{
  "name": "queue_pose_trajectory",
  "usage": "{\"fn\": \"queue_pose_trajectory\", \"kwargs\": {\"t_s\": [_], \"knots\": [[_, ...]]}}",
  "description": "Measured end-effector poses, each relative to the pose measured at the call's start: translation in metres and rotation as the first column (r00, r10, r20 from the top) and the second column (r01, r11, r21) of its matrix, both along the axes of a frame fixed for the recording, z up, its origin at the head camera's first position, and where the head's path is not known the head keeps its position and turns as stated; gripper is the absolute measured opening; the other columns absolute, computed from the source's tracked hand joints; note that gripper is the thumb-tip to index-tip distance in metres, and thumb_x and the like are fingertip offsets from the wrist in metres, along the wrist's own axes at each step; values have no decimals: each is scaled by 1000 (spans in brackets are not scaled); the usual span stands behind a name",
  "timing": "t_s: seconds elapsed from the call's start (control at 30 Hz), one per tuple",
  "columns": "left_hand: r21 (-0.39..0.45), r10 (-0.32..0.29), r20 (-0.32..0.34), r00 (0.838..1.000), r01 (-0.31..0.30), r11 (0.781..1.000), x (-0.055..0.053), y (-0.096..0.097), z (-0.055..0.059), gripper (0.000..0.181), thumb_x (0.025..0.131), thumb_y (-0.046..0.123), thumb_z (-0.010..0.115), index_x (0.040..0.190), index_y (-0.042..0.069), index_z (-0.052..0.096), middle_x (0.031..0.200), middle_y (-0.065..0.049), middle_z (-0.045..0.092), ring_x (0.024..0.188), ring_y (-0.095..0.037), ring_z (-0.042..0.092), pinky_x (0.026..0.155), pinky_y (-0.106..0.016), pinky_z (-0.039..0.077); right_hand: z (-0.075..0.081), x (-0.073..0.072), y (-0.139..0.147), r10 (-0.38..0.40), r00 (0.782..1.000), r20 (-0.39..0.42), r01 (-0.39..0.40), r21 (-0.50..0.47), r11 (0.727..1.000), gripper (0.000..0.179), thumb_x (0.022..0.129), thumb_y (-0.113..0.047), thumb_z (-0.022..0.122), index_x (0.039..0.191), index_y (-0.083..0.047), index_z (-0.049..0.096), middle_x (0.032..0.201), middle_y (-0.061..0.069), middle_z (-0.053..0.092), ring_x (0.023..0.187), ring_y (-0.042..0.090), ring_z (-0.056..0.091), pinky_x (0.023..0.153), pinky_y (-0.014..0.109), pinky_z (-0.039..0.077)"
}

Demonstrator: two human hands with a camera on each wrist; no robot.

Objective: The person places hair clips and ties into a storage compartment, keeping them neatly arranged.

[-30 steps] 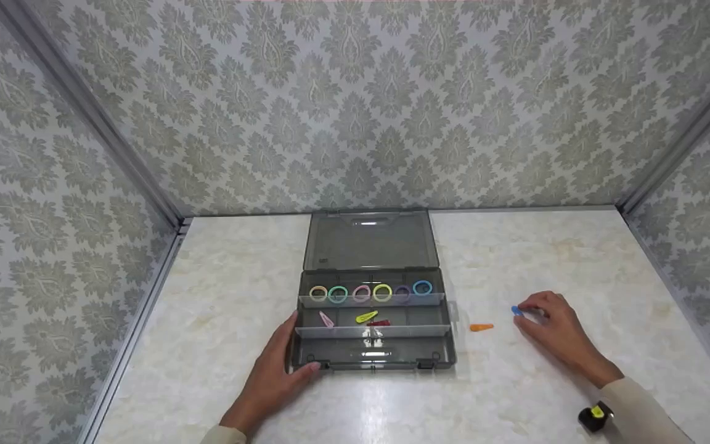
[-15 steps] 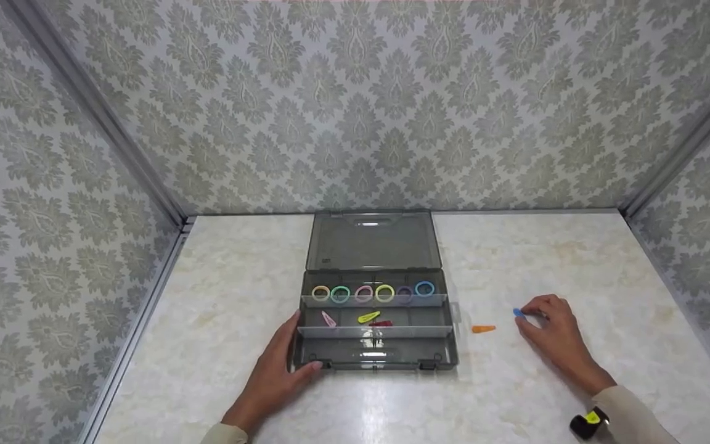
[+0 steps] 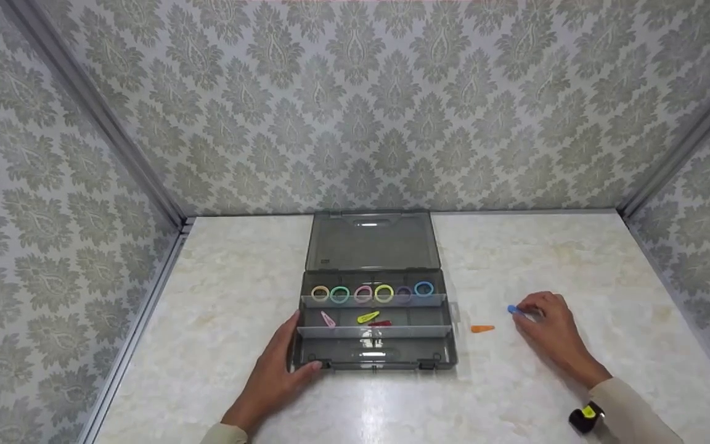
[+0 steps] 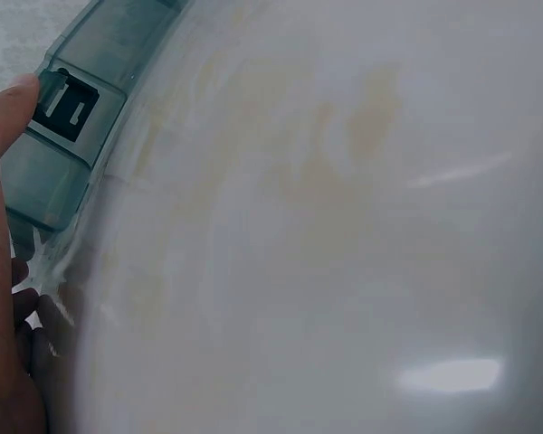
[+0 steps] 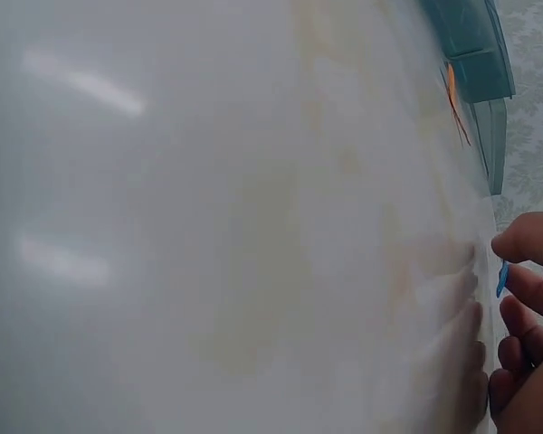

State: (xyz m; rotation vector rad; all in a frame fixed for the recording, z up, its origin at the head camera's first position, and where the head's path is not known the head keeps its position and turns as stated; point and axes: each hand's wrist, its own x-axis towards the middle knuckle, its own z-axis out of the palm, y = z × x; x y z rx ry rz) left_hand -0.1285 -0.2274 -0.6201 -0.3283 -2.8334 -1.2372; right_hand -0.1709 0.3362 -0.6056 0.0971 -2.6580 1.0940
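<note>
A grey see-through organizer box (image 3: 375,364) lies with its lid folded back on the table. My left hand (image 3: 273,372) holds its front left corner, thumb at the front wall by a latch (image 4: 68,104) and fingers along the left side. Between thumb and index finger, my right hand (image 3: 555,330) pinches a small blue hair clip (image 3: 513,309), also visible in the right wrist view. An orange hair clip (image 3: 482,328) lies on the table between that hand and the box. Pink (image 3: 328,319), yellow (image 3: 368,317) and red hair clips (image 3: 380,323) lie in the middle row.
Several coloured hair ties stand along the back row, from an orange tie (image 3: 320,293) to a blue tie (image 3: 423,288). Clear dividers (image 3: 375,332) separate the rows. The lid (image 3: 373,240) reaches back toward the patterned wall (image 3: 392,123). A black wrist device (image 3: 585,419) sits at the right sleeve.
The blue hair clip has shifted slightly left and turned in my right fingertips. My left hand stays at the box corner, and the clips in the box have not moved.
</note>
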Motion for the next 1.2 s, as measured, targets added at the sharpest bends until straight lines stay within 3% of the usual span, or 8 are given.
{"fn": "queue_pose_trajectory", "kwargs": {"t_s": [0.13,0.4,0.7,0.93,1.2], "knots": [[0,2,6,1000,-2,1000,-1,1,1,112,93,66,81,178,24,21,178,-10,34,163,-36,35,133,-59,28,6,-3,-1,12,1000,8,-12,-19,1000,7,97,-9,84,104,-10,80,115,9,69,108,20,50,87,25,43],[0,18,35,999,-18,1000,-1,2,3,114,90,65,84,178,28,21,178,-8,34,164,-34,35,133,-57,29,16,-13,-11,80,995,-58,-85,-91,992,10,97,-2,84,101,-10,80,116,9,69,112,21,50,90,35,45],[7,20,42,999,-21,1000,-1,3,5,114,90,62,86,178,25,22,178,-10,34,163,-35,35,133,-58,28,28,-28,-34,132,988,-82,-139,-90,986,12,95,0,85,100,-10,81,110,6,69,112,21,51,94,42,45],[-5,10,24,1000,-10,1000,-2,2,2,112,93,64,82,178,24,21,179,-9,34,164,-35,34,134,-58,28,32,-38,-53,220,963,-158,-236,-87,968,7,95,-1,85,99,-5,81,110,8,70,112,25,54,94,34,43],[5,17,41,999,-17,1000,-1,1,1,114,91,65,84,178,26,22,179,-7,34,164,-32,34,134,-57,27,37,-49,-78,264,952,-154,-279,-84,957,10,94,-1,86,98,-8,81,111,6,69,113,27,54,96,38,44]]}}
